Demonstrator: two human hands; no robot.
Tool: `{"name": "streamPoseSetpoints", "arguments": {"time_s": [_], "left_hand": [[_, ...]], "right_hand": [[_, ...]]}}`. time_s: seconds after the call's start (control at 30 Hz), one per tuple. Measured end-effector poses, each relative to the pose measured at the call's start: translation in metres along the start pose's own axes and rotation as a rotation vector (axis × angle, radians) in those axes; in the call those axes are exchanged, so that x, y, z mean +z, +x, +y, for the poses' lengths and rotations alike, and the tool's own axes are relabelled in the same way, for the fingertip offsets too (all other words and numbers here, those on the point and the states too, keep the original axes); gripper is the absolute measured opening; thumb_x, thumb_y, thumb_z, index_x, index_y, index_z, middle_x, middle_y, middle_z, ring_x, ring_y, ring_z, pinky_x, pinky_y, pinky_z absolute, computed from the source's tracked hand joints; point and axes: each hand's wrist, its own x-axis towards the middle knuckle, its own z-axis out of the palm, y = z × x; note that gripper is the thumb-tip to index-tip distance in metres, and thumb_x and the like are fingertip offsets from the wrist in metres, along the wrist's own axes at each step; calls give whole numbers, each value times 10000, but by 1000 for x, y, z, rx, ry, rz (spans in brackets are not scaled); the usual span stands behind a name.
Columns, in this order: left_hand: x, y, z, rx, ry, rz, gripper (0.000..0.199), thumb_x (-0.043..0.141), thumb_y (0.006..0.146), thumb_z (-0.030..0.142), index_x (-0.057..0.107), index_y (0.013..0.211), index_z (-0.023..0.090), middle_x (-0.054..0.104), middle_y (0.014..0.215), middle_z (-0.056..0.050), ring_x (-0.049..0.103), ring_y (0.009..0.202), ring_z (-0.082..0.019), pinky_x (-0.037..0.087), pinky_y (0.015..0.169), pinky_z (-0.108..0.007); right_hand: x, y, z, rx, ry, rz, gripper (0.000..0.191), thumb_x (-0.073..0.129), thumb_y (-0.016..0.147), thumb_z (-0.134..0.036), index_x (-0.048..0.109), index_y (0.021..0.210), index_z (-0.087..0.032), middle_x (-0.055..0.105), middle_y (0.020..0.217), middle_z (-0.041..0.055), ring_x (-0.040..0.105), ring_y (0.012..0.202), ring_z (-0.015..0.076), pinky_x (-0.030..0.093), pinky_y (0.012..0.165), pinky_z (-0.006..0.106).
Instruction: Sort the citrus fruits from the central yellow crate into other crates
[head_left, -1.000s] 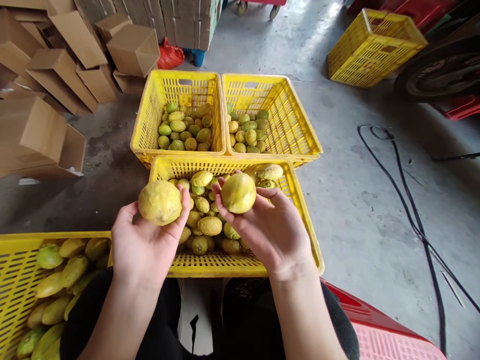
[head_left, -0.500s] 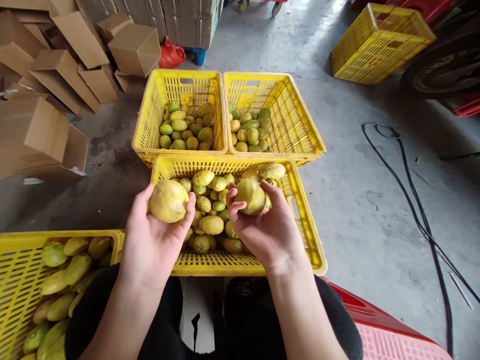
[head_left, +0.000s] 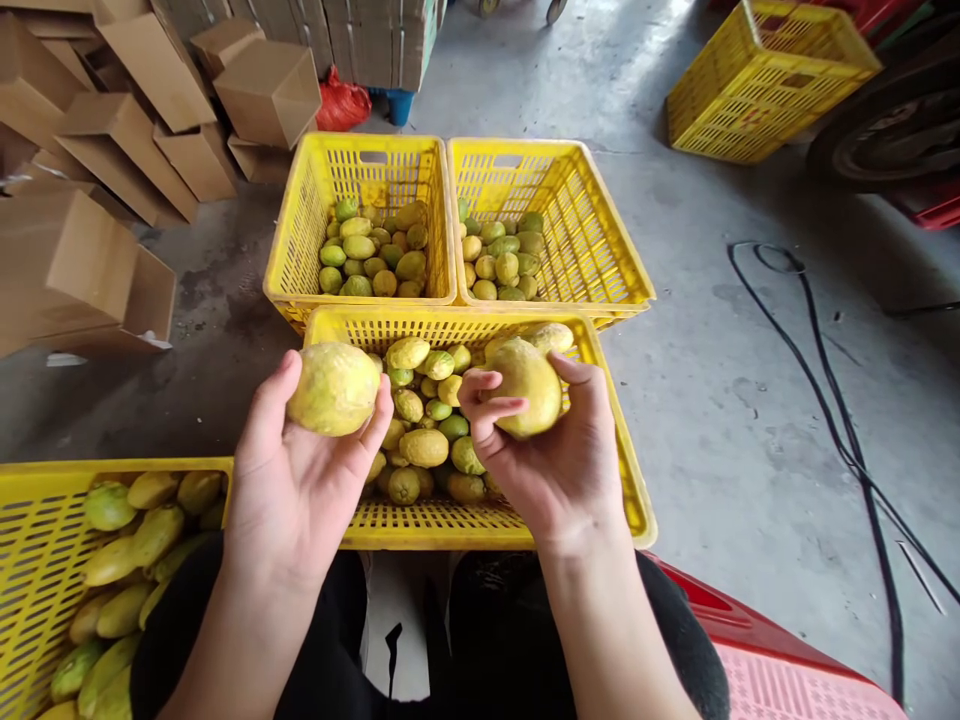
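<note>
A plump yellow lemon [head_left: 334,388] rests between the thumb and fingers of my left hand [head_left: 300,480], palm up. My right hand [head_left: 551,470] is wrapped round a second, yellow-green lemon [head_left: 529,385], two fingers curled over its near side. Both are held above the near yellow crate [head_left: 442,540], which has several yellow and green lemons [head_left: 424,449] inside. At the lower left, another yellow crate [head_left: 37,580] contains longer yellow-green fruits [head_left: 112,560].
Two more yellow crates, a left one [head_left: 277,270] and a right one [head_left: 607,230], stand beyond, with lemons inside. Cardboard boxes [head_left: 82,260] pile up at left. A black cable [head_left: 832,420] lies on the floor at right. Farther back are a yellow crate [head_left: 750,100] and a wheel [head_left: 870,140].
The lemon in my right hand has turned and moved slightly up and to the right, now showing a yellower side. My left hand has shifted a little left and its lemon has rotated slightly.
</note>
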Motion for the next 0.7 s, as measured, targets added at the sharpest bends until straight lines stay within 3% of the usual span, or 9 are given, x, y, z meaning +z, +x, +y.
{"name": "streamPoseSetpoints", "arguments": {"time_s": [0.13,0.4,0.57,0.7], "left_hand": [[-1,0,0,38,8,18,209,601,1004,309,655,1190,230,751,1058,-72,765,965,-216,679,748,-275],[-4,2,1,-81,4,-103,308,566,1003,382,636,1212,167,737,1046,-125,767,881,-207,643,609,-210],[-7,3,2,-37,11,-67,352,510,1011,387,633,1283,202,762,1071,-121,777,958,-261,697,729,-347],[-10,5,-1,12,13,-158,333,491,1001,326,638,1294,265,765,1140,-98,747,1134,-309,688,869,-464]], "right_hand": [[1,-1,-3,14,21,-45,192,482,969,-338,560,1057,-187,560,829,43,593,658,120,484,424,95],[0,5,1,-11,-17,65,297,376,931,-265,565,1134,-159,638,985,148,664,794,200,631,571,248],[1,2,1,-24,-64,63,283,501,891,-282,595,1133,-171,665,971,115,697,842,202,669,664,264],[-3,4,1,-59,-158,30,194,637,846,-166,621,1033,-214,678,902,28,690,761,145,631,615,178]]}}
